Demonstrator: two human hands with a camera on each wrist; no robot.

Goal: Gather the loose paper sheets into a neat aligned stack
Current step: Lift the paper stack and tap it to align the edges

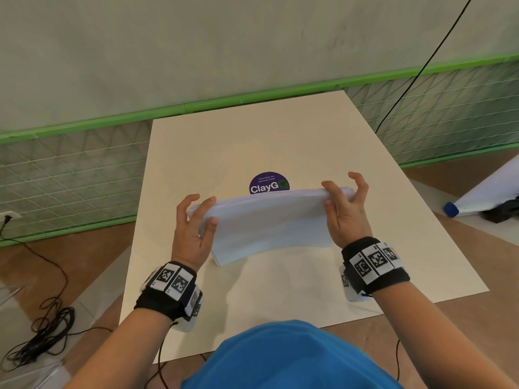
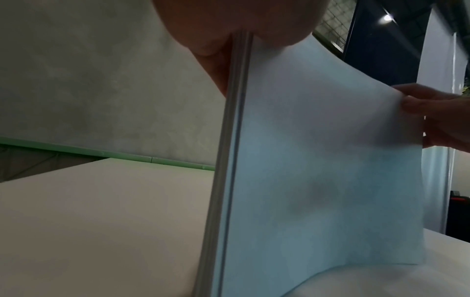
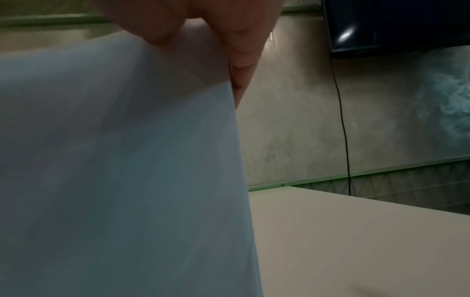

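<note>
Head view: paper stack (image 1: 269,223) stood on its long edge on the pale surface (image 1: 280,290), bowed in the middle, just in front of a purple sticker (image 1: 269,183). Left hand (image 1: 193,228) pinching the left short edge, thumb in front, fingers behind; right hand (image 1: 346,211) pinching the right edge likewise

Left wrist view: sheet edges (image 2: 229,160) tightly packed yet faintly stepped, bottom edge touching the surface (image 2: 101,221); front face curving away toward the far hand (image 2: 442,118)

Right wrist view: fingers (image 3: 244,54) curled behind the edge of the stack (image 3: 127,160); blurred, contact detail unclear

Judged light but floppy, sheets prone to sliding and fanning; best held loosely at both short edges for tapping square, a hard squeeze likely locking in the misalignment
</note>
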